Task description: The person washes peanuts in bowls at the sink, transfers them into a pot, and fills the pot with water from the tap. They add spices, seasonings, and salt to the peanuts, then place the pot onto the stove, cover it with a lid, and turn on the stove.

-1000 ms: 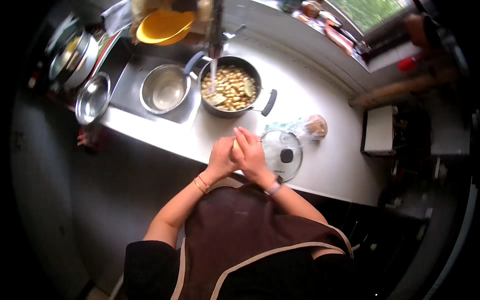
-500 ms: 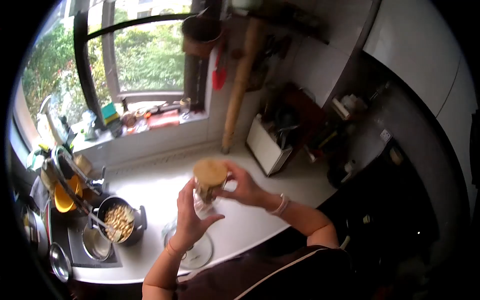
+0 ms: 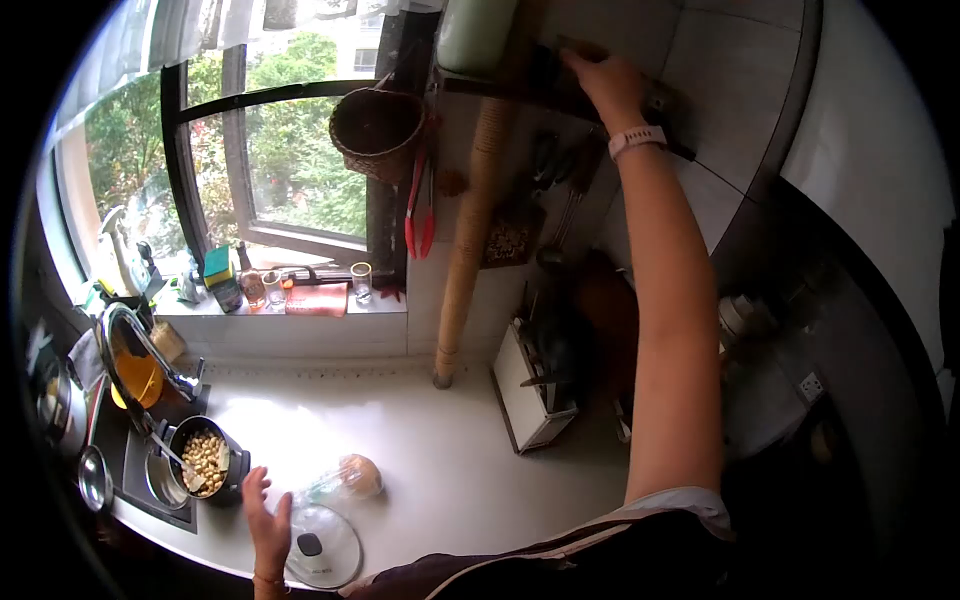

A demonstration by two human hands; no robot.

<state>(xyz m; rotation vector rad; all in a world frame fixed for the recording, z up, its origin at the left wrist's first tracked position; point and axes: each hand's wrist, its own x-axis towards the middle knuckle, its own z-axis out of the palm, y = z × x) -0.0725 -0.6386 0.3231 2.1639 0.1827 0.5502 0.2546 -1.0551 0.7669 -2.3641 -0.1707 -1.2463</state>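
My right hand (image 3: 608,85) is raised to the dark wall shelf (image 3: 560,100), its fingers round a jar with a flat brown lid (image 3: 585,48); the jar's body is dark and mostly hidden. Low on the left, my left hand (image 3: 268,522) is held over the counter's front part with fingers apart and nothing in it. Beside it lies a glass pot lid (image 3: 325,548) with a black knob. Behind that lid is a clear plastic bag with a round brown thing (image 3: 360,476). A dark pot (image 3: 205,462) of peanuts stands left of my left hand, under the running tap.
A steel bowl (image 3: 162,478) sits in the sink. A knife block (image 3: 530,400) stands at the back right of the counter (image 3: 430,420), near a bamboo pole (image 3: 470,240). Bottles and glasses line the window sill (image 3: 380,330). A basket (image 3: 377,130) and red tongs hang above.
The view has swung right and up. My right hand has lifted the brown-lidded jar to the shelf. My left hand has let go of it and dropped low beside the pot lid.
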